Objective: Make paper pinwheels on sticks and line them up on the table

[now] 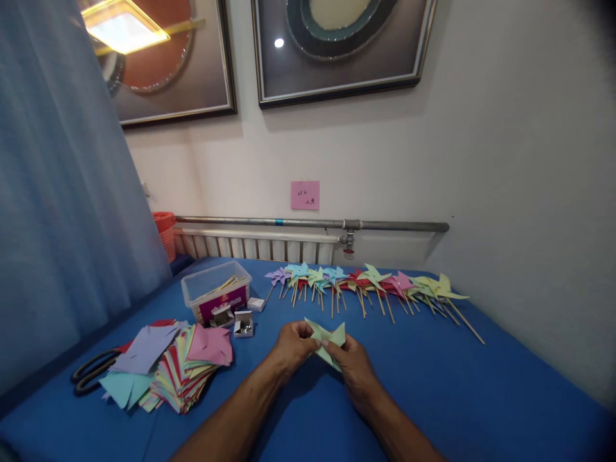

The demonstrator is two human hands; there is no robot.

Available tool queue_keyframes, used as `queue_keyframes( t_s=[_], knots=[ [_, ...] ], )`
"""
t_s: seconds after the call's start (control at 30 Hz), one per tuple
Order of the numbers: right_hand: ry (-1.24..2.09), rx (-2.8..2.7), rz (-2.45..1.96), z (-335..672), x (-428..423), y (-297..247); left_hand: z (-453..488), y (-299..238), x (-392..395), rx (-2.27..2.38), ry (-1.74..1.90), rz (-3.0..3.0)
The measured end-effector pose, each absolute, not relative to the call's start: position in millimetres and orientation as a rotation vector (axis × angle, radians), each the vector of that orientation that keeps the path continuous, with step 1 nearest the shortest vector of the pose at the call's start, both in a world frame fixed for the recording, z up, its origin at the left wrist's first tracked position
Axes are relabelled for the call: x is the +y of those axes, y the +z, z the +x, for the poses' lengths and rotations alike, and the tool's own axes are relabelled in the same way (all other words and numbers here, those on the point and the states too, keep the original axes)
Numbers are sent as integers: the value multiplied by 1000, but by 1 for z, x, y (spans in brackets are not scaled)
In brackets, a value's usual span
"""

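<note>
Both my hands hold a pale green paper square [329,341] over the blue table [481,391], its corners folded inward like pinwheel blades. My left hand [292,347] pinches the paper's left side with closed fingers. My right hand [351,363] grips the right and lower part, fingers curled round it. A row of finished paper pinwheels [366,282] on wooden sticks lies beyond my hands along the far side of the table.
A stack of coloured cut paper squares [178,366] lies at the left, black scissors [89,375] beside it. A clear plastic box [216,296] with sticks and two small open pin boxes [243,323] sit behind. An orange basket [166,232], radiator and curtain stand at the back left.
</note>
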State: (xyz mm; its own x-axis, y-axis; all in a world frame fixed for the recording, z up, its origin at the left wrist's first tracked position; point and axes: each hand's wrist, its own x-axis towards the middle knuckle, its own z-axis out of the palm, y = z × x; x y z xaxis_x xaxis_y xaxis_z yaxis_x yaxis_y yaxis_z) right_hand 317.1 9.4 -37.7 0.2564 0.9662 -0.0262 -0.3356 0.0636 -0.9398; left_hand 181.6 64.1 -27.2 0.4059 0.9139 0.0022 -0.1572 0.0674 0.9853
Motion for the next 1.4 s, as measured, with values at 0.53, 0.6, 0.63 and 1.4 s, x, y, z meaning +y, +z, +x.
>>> queue_keyframes(
  t_s=[0.53,0.6,0.63,1.4],
  knots=[
    [1144,-723,-1038,321,12,-34,178,-24,70,853,997,1231],
    [1128,-665,-1039,327,10,-29,168,-19,74,987,989,1317],
    [1111,-619,-1040,331,10,-27,163,-17,77,1092,979,1416],
    [1109,-449,-1030,338,10,-23,156,-11,71,1591,450,2206]
  ],
)
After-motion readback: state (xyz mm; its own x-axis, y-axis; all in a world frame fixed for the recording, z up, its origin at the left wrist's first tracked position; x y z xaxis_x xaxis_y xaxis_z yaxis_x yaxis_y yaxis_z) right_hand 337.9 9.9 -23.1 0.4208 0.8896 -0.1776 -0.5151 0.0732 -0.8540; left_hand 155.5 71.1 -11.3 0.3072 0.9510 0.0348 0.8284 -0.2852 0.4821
